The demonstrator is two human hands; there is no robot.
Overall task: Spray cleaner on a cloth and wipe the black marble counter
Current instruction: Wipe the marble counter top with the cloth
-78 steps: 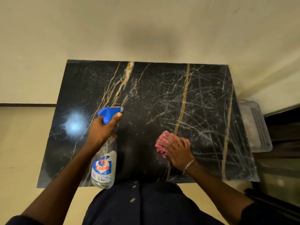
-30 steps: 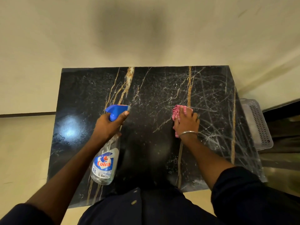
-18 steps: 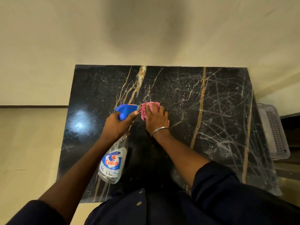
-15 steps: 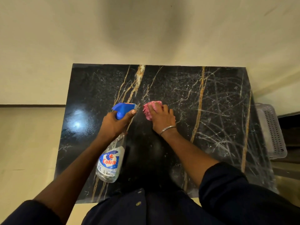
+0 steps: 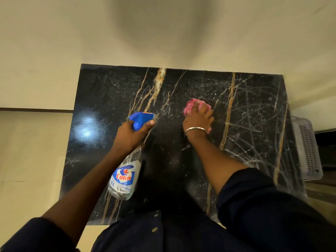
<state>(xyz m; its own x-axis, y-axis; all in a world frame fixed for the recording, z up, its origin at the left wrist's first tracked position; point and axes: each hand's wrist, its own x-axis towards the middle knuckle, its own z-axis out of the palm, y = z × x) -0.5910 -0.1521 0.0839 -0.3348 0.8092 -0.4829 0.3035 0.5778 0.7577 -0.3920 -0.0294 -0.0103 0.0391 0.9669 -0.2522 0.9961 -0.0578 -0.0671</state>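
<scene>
Shifted since half a second ago: right hand (image 5: 197,118) and its pink cloth (image 5: 190,104) have slid away from the spray bottle's nozzle toward 3 o'clock, now well apart from the left hand; the bottle has barely changed place.

Head view, looking down. Black marble table (image 5: 101,99), gold and white veins, set against a cream wall (image 5: 163,33). Bright light glare on the slab at 9 o'clock.

Left hand (image 5: 131,135), near slab centre: fingers wrapped closed around the neck of a Colin spray bottle (image 5: 125,177), forefinger lying along the blue trigger head (image 5: 141,119). Nozzle points to 12 o'clock; clear body angles back toward 6 o'clock, label facing up. Cannot tell whether the base touches the slab.

Right hand, just toward 2 o'clock of centre: palm down, fingers curled over the bunched cloth, pressing it onto the marble. Cloth shows beyond the fingertips at 12 o'clock, and a bit shows beside the wrist. Metal bangle (image 5: 195,128) on that wrist.

Grey perforated basket (image 5: 307,148) off the slab's edge at 3 o'clock. Dark sleeves and dark buttoned shirt (image 5: 154,233) at 6 o'clock.
</scene>
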